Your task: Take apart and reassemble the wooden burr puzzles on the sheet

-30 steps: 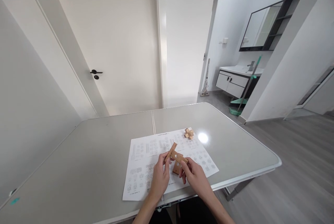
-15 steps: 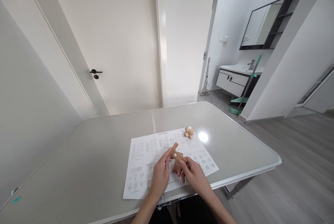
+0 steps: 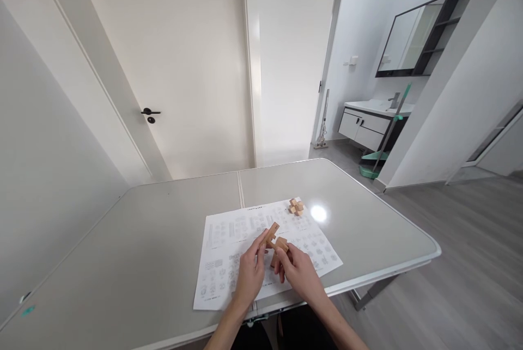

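Both of my hands hold a small cluster of wooden puzzle sticks [image 3: 275, 238] just above a printed instruction sheet [image 3: 229, 235]. My left hand [image 3: 250, 272] pinches the slanted stick from the left with thumb and fingers. My right hand [image 3: 297, 269] is closed on the crossing sticks from the right and hides their lower part. An assembled wooden burr puzzle [image 3: 296, 207] lies on the sheet's far right corner, apart from both hands.
The sheet lies on a grey folding table [image 3: 143, 241] with a centre seam; its right edge drops to a wooden floor. A white door stands behind. Further right, a washroom holds a sink cabinet [image 3: 368, 124], a mop and a green dustpan.
My right hand has slid left, closing the crossing sticks in against the slanted stick. The cluster looks more compact now, and both hands sit closer together.
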Motion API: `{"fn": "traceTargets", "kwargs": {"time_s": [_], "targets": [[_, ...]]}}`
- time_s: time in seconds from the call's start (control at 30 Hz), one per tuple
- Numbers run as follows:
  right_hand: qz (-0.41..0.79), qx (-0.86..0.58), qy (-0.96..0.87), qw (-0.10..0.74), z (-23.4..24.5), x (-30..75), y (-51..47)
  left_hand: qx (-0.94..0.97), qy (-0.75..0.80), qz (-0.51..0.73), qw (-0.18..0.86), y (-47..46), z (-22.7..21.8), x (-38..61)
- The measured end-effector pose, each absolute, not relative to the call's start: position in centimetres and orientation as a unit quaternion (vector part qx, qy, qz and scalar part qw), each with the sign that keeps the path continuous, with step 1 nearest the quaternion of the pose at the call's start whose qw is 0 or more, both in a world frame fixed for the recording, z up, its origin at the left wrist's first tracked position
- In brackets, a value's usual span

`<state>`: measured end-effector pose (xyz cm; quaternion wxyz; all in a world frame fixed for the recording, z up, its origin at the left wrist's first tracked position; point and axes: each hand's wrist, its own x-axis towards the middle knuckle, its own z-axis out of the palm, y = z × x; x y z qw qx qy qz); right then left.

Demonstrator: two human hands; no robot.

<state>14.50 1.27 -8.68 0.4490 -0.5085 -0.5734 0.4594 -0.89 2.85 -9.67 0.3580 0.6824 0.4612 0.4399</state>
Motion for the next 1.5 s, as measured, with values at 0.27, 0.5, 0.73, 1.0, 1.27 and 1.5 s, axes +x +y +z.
{"fn": "traceTargets", "kwargs": {"time_s": [0.27, 0.5, 0.73, 1.0, 1.27, 1.5], "targets": [[0.475, -0.505, -0.564, 0.449, -9.30, 13.79, 2.08, 0.682, 0.452, 0.435, 0.376, 2.29, -9.95, -0.45], [0.446, -0.512, -0.588, 0.439, -9.11, 13.98, 1.80, 0.682, 0.460, 0.434, 0.367, 2.35, -9.95, -0.37], [0.414, -0.525, -0.604, 0.434, -9.58, 13.53, 1.42, 0.692, 0.478, 0.405, 0.358, 2.06, -10.01, -0.29], [0.421, -0.517, -0.604, 0.437, -9.33, 13.48, 1.33, 0.700, 0.474, 0.411, 0.341, 2.10, -10.04, -0.33], [0.450, -0.499, -0.594, 0.442, -9.13, 13.68, 1.34, 0.703, 0.466, 0.422, 0.331, 2.02, -9.92, -0.39], [0.504, -0.470, -0.574, 0.443, -8.77, 14.32, 1.19, 0.703, 0.473, 0.410, 0.337, 1.93, -9.65, -0.26]]}}
